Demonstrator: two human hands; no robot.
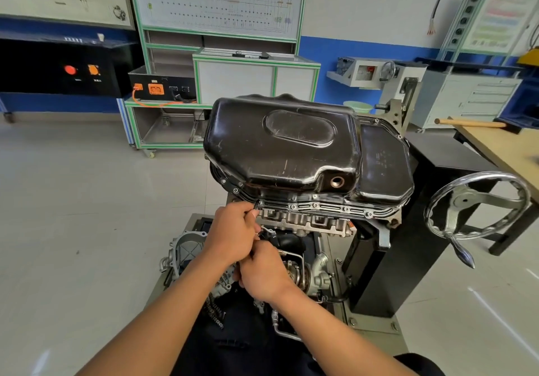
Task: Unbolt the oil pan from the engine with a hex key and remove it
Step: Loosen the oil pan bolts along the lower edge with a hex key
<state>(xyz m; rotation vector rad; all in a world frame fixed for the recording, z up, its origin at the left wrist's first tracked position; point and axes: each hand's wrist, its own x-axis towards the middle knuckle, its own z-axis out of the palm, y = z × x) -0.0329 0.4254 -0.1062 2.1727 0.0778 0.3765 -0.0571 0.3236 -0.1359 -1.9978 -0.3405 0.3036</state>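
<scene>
The oil pan (280,145) sits on top of the upturned engine (306,224), which is mounted on a stand (393,259) at centre. At the left end of the bolt row (315,206) on the pan's near flange, the left hand (233,232) holds a hex key (255,205). The right hand (262,273) lies just below, touching it, possibly on the same key. A handwheel (478,206) stands right of the engine. Behind it, a workbench (501,148) carries a wooden handle (469,123). A cabinet (253,81) stands behind the pan.
</scene>
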